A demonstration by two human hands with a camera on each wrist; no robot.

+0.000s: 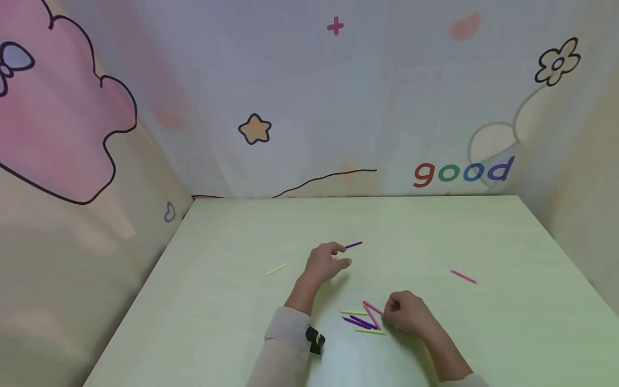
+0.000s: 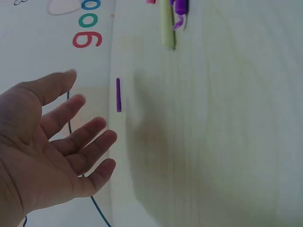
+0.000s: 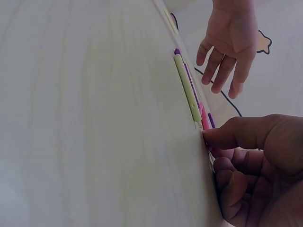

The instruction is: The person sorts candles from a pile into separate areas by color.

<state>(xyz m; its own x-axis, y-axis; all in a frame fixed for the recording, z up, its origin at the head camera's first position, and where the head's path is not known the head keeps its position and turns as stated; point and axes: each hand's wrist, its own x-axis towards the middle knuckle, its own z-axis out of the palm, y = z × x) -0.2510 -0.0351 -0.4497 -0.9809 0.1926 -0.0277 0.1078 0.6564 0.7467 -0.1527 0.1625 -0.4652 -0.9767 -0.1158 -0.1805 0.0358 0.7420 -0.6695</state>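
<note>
My left hand (image 1: 325, 263) hovers over the table with fingers parted and slightly bent, beside a lone purple candle (image 1: 354, 244). In the left wrist view a gap shows between that hand (image 2: 61, 146) and the thin purple candle (image 2: 118, 94). My right hand (image 1: 408, 312) pinches the end of a pink candle (image 1: 373, 308) between thumb and finger, at a small group on the table. In that group lie another pink candle (image 1: 372, 317), purple candles (image 1: 357, 322) and two pale yellow candles, one at the back (image 1: 353, 312), one in front (image 1: 371, 331).
Apart from the group, a yellow candle (image 1: 276, 270) lies to the left and a pink candle (image 1: 463, 277) to the right on the pale table (image 1: 193, 322). A printed cloth backdrop (image 1: 309, 80) rises behind the table's far edge. A black band (image 1: 315, 341) sits at the left sleeve.
</note>
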